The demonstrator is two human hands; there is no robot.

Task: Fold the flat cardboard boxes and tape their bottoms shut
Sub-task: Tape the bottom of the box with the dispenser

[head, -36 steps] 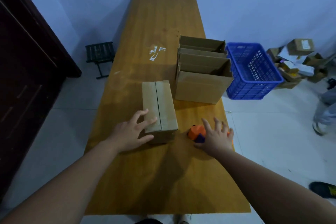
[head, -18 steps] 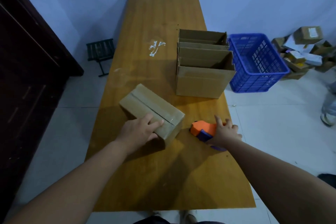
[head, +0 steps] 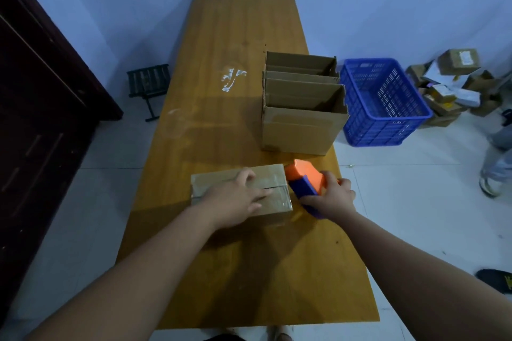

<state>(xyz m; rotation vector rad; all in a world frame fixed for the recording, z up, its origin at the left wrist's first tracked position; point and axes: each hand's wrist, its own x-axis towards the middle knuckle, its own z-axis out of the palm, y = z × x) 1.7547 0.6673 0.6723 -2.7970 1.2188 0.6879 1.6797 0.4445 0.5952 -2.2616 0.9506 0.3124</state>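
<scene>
The cardboard box (head: 212,181) lies seam-side up in the near half of the desk (head: 249,279), close to its right edge. I judge it light, hollow and stiff only along its folds, liable to slide on the smooth top or cave at the centre seam, so it is best held from above across both flaps. My left hand (head: 238,198) lies flat on the box top, fingers straight and spread, pressing over the seam. My right hand (head: 333,198) is curled round the handle of the orange-and-blue tape dispenser (head: 303,176), whose head sits at the box's right end.
</scene>
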